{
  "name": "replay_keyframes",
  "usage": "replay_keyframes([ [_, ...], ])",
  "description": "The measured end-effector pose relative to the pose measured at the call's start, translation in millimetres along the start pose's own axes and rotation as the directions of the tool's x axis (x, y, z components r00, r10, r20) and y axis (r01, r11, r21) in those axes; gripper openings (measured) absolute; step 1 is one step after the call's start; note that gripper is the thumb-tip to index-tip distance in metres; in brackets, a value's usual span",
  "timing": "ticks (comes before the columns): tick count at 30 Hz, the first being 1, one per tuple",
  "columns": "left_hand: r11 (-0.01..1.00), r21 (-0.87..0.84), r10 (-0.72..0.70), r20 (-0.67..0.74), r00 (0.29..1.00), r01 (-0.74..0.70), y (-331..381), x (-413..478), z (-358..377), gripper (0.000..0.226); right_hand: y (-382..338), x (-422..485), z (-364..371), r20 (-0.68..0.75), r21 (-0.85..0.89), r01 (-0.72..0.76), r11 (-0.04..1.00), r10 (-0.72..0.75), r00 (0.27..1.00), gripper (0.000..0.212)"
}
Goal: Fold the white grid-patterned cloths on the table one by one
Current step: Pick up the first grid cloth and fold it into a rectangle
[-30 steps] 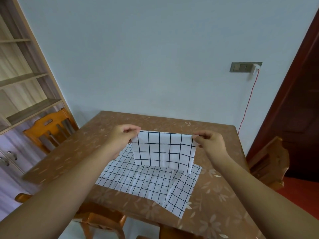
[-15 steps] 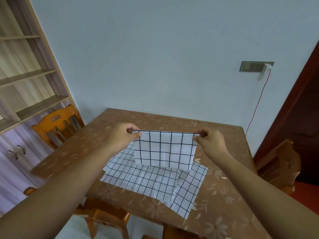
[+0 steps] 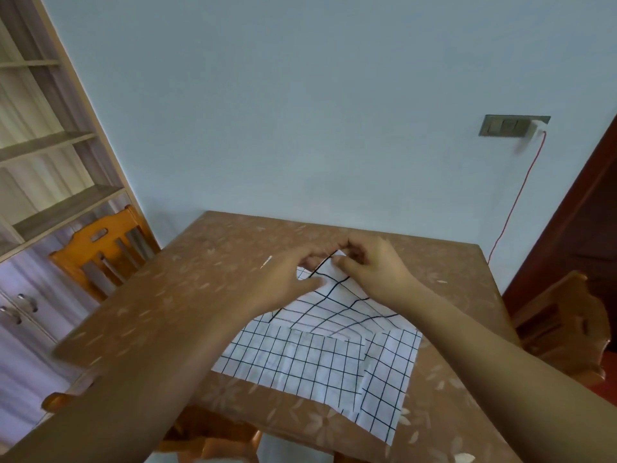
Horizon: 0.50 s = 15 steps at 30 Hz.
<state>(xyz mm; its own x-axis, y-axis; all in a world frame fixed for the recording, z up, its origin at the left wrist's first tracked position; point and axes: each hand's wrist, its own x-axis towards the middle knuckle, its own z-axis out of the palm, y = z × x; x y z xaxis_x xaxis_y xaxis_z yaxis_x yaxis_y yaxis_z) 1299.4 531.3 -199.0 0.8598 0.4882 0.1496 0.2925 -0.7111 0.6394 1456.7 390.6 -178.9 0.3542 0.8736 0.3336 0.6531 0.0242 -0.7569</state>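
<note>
Surface (image 3: pixel 213 295) of brown, flower-printed tabletop stood against a pale blue wall (image 3: pixel 300 111), with a shelf unit (image 3: pixel 43 145) and an orange wooden chair (image 3: pixel 100 252) at the left, a dark door (image 3: pixel 587 228) and a second chair (image 3: pixel 564 329) at the right, and a red cord (image 3: pixel 516 202) hanging from a wall socket (image 3: pixel 514 126). Bare tabletop lay open beyond and left of the cloths; the flat cloths (image 3: pixel 317 362) reached close to the near edge. Compared with the frame half a second earlier, where the hands held a folded cloth's top corners wide apart, the left hand (image 3: pixel 287 279) and right hand (image 3: pixel 374 269) had come together, touching, both pinching the held cloth (image 3: pixel 337 302) at its top, its lower part draped onto the flat cloths. The view was blurred.
</note>
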Motion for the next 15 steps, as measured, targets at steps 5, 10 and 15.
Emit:
replay_keyframes([
  [5,0.947,-0.312,0.025,-0.152,0.988,-0.072,-17.3,21.6,-22.9,0.017,0.0,23.4,6.7,0.064,-0.054,-0.154,0.987,0.158,0.985,0.028],
  [10,0.858,-0.512,-0.071,-0.198,0.978,-0.041,-61.2,27.9,-54.4,0.014,20.7,32.1,17.8,0.059,-0.213,-0.360,0.908,0.380,0.923,0.034],
  [15,0.791,-0.612,-0.131,-0.152,0.980,0.011,-101.7,31.9,-82.1,0.026,16.3,50.6,41.8,-0.106,0.029,-0.366,0.930,0.367,0.924,0.038],
])
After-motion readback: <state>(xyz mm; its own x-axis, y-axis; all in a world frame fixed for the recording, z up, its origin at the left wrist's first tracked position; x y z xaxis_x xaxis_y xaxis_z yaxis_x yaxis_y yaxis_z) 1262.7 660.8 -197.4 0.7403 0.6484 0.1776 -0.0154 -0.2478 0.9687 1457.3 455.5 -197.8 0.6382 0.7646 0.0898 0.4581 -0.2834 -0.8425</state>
